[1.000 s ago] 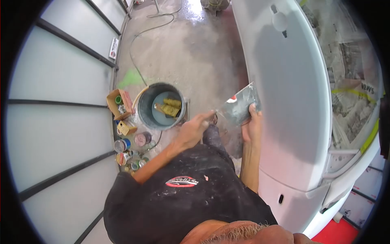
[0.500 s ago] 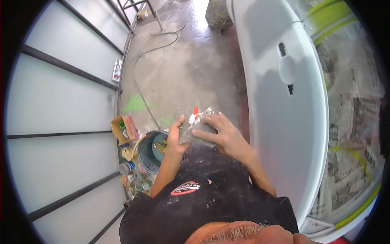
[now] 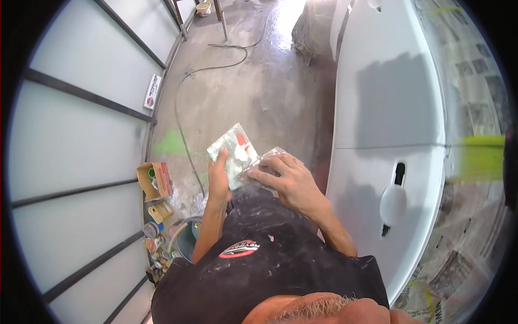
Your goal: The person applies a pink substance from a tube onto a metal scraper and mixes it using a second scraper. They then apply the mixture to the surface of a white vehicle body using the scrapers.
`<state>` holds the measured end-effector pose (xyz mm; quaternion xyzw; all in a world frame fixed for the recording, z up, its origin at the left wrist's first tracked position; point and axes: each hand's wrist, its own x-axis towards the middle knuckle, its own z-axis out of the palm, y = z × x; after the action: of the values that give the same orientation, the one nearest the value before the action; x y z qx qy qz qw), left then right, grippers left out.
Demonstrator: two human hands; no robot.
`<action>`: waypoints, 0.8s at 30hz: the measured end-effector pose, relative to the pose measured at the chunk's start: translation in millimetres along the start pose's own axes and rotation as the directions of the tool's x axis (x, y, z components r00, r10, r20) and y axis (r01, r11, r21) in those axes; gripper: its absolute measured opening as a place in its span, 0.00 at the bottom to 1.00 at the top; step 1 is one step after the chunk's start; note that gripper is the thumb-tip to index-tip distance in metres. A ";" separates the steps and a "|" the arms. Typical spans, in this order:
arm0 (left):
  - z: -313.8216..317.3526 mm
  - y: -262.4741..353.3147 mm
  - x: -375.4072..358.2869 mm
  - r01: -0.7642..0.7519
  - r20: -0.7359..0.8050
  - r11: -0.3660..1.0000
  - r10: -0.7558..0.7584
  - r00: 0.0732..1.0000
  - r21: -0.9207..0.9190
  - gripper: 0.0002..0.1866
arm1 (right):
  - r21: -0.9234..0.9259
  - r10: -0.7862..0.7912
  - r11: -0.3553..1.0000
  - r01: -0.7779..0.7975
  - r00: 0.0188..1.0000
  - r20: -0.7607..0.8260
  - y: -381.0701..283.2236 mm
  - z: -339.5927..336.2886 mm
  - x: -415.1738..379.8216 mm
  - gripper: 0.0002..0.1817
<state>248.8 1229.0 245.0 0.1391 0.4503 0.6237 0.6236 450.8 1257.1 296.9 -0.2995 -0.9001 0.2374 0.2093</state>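
My left hand grips a flat, square mixing board by its near edge, thumb on top. White paste is smeared over the board, with a red-orange patch of paste near its middle. My right hand is closed on a thin, pale putty spreader spotted with paste. The spreader's left edge meets the right side of the board; the fingers hide much of it. Both hands are in front of my dusty black shirt.
To the right is a pale car door panel with a handle recess and newspaper masking. On the left stand a bucket, a cardboard box and several cans. A hose crosses the floor.
The board has tilted and shifted left, showing more of its paste-smeared face. The spreader is now at its right side. My view has shifted along the car.
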 end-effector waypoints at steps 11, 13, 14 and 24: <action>51.4 108.9 213.3 0.303 0.320 0.907 -0.206 0.925 -0.291 0.24 | -0.171 0.286 0.923 -0.344 0.912 -0.293 153.6 -69.7 135.4 0.26; 85.0 116.5 241.5 -0.040 0.057 0.974 0.028 0.998 0.223 0.24 | 0.017 0.325 0.937 -0.350 0.849 -0.417 173.3 -79.7 158.3 0.24; 92.3 118.7 260.1 -0.039 0.136 0.889 -0.026 0.990 0.457 0.23 | 0.032 0.276 0.957 -0.289 0.867 -0.414 183.2 -79.8 172.1 0.23; 176.2 110.9 470.6 -0.318 0.004 0.804 0.366 0.931 0.503 0.24 | 0.192 0.216 0.954 -0.231 0.972 0.094 346.8 -111.1 277.8 0.26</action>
<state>219.6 1742.7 241.8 0.3437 0.5912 0.5949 0.4224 457.4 1713.6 259.2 -0.3679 -0.8386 0.3603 0.1778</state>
